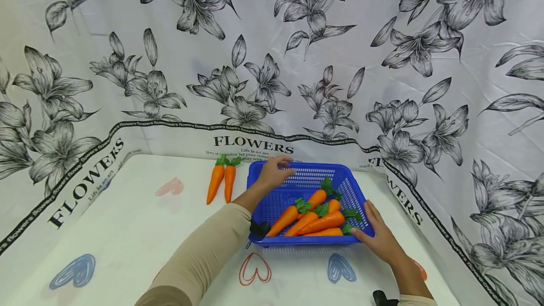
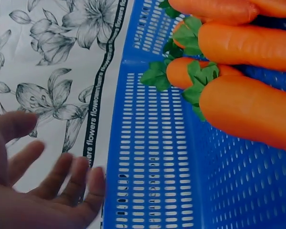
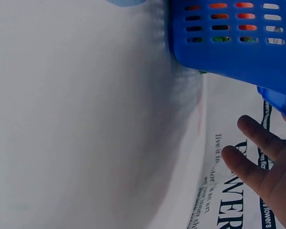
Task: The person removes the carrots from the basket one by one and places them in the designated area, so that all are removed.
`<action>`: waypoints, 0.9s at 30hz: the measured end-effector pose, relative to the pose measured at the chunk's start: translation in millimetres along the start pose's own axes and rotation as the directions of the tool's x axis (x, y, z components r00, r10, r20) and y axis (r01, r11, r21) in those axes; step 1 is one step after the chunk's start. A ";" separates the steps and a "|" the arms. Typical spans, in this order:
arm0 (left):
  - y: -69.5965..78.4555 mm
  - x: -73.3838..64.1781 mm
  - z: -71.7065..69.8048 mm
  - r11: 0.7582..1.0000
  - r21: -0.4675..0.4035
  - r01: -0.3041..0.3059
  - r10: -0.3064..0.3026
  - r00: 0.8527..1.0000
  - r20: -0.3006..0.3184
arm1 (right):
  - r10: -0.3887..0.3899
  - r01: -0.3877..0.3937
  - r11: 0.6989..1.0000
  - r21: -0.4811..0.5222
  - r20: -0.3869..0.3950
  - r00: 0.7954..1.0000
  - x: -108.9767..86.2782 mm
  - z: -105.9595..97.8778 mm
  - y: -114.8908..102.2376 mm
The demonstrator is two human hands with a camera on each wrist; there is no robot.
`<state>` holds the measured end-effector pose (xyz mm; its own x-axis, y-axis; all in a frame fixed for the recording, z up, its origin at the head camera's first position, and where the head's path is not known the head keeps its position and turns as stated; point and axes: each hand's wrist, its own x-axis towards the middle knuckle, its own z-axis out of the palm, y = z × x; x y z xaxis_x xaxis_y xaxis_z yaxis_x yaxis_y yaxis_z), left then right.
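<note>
A blue plastic basket (image 1: 272, 195) with slotted walls holds several orange carrots (image 1: 325, 222) with green leafy tops, heaped toward its front right. My left hand (image 1: 276, 172) is over the basket's back left part. In the left wrist view its loosely bent fingers (image 2: 66, 176) are spread, with nothing between them. At the basket's right side is my right hand (image 1: 382, 237), its thumb right at the front corner of the rim and its fingers along the outer wall. Straight, spread fingers (image 3: 248, 167) show in the right wrist view.
Two more carrots (image 1: 222, 181) lie side by side on the white table cover (image 1: 140, 211), left of the basket. A white cloth (image 1: 204, 93) printed with flowers and lettering rises behind and on both sides. Hearts are drawn on the table cover.
</note>
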<state>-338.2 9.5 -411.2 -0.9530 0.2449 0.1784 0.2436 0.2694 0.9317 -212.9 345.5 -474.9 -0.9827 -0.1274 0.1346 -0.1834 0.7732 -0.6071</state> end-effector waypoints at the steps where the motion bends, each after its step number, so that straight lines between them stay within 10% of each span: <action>1: -2.1 1.1 0.9 0.999 0.028 0.027 -0.028 0.999 0.039 | 0.002 -0.002 1.000 0.001 0.001 1.000 0.2 -0.3 0.2; 9: -21.7 1.4 9.3 0.980 0.140 0.141 -0.175 0.945 0.277 | -0.015 0.015 1.000 0.026 0.002 1.000 0.4 -0.3 1.4; 27: -39.2 -3.3 11.9 0.951 0.120 0.285 -0.308 0.835 0.455 | -0.009 0.009 1.000 0.012 -0.001 1.000 -0.8 -2.7 -7.8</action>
<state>-342.4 9.2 -452.0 -0.7891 0.5457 -0.2820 -0.0182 0.4381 0.8988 -210.6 341.3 -468.1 -0.9810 -0.1332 0.1410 -0.1922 0.7643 -0.6155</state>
